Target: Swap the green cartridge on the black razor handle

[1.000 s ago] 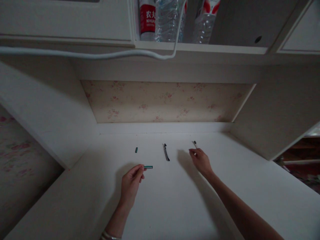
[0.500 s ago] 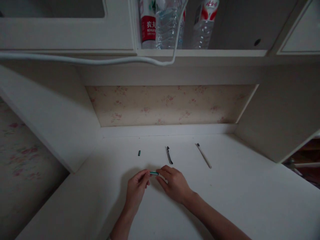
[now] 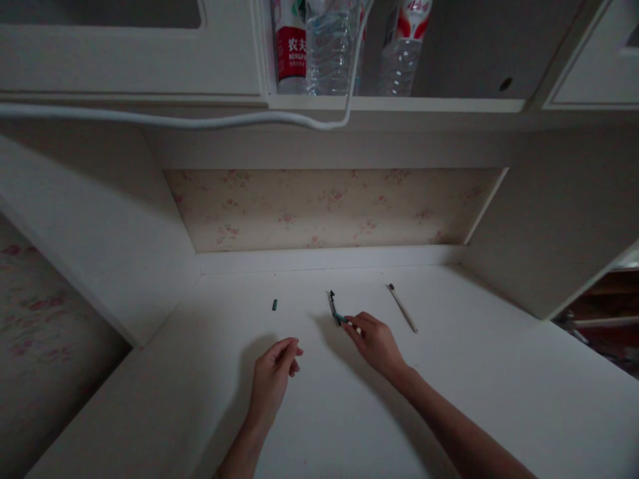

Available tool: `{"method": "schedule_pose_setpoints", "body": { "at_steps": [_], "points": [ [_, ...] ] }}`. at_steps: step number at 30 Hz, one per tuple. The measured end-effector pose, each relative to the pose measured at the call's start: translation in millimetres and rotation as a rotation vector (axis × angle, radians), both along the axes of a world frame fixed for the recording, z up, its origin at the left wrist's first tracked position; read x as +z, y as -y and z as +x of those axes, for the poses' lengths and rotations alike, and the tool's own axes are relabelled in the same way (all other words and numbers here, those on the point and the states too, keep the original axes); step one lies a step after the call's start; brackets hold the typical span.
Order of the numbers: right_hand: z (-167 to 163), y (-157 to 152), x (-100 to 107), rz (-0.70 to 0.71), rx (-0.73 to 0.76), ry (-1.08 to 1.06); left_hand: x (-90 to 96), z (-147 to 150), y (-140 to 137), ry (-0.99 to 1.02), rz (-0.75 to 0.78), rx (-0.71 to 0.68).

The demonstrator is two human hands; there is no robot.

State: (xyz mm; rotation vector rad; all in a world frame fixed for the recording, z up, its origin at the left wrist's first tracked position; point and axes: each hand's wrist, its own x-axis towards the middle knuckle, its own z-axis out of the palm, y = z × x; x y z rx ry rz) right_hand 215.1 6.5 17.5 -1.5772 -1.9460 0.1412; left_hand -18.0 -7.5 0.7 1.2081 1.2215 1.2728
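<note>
My right hand (image 3: 375, 342) is closed in a pinch around a small, slim green piece (image 3: 341, 318). Its far end overlaps the lower end of a black-and-silver razor-like handle (image 3: 332, 303) that lies on the white desktop; whether they touch I cannot tell. My left hand (image 3: 273, 369) hovers to the left with thumb and fingers pressed together, and whatever may be between them is hidden. A small dark-green piece (image 3: 274, 305) rests on the desktop beyond my left hand. On the right lies a toothbrush (image 3: 403, 308) with a pale handle and dark bristles.
White side panels flank the desktop (image 3: 319, 412), with a flower-patterned back wall (image 3: 319, 209) behind it. Overhead, an open shelf (image 3: 449, 103) holds plastic bottles (image 3: 329, 53). A white cable (image 3: 200, 122) hangs across the front of the cabinet.
My right hand has moved away from my left hand, forward and to the right, taking the green piece to the razor-like handle. My left hand has stayed nearly in place.
</note>
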Motion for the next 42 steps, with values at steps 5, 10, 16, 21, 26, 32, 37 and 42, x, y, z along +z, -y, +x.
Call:
{"method": "schedule_pose_setpoints", "body": {
  "at_steps": [5,10,16,21,26,32,37,42],
  "points": [
    [92.9,-30.6,-8.8,-0.076,-0.426,0.038,-1.8,2.7,1.8,-0.019,-0.001,-0.05],
    [158.9,-41.2,-23.4,-0.23,-0.62,0.081,-0.3,6.2,3.3,-0.065,0.004,-0.093],
    [191.3,-52.0,-43.5,-0.375,-0.688,0.094,-3.8,9.3,4.1,-0.058,-0.006,-0.113],
    [203.4,-61.8,-48.1,-0.413,-0.662,0.11,-4.2,10.3,5.4,-0.076,-0.014,-0.128],
    [210.9,-63.3,-51.6,-0.408,-0.629,0.112,-0.6,11.8,8.1,-0.078,-0.031,-0.152],
    [207.4,-56.3,-41.8,-0.337,-0.636,0.06,5.5,7.9,5.5,-0.052,-0.066,-0.18],
    [169.3,-52.5,-32.0,-0.243,-0.543,0.013,5.2,-8.2,-16.9,-0.262,-0.005,-0.306],
    [106.0,-46.7,-29.5,-0.19,-0.317,-0.056,-1.1,-39.9,-72.7,-0.804,0.273,-0.228]
  ]
}}
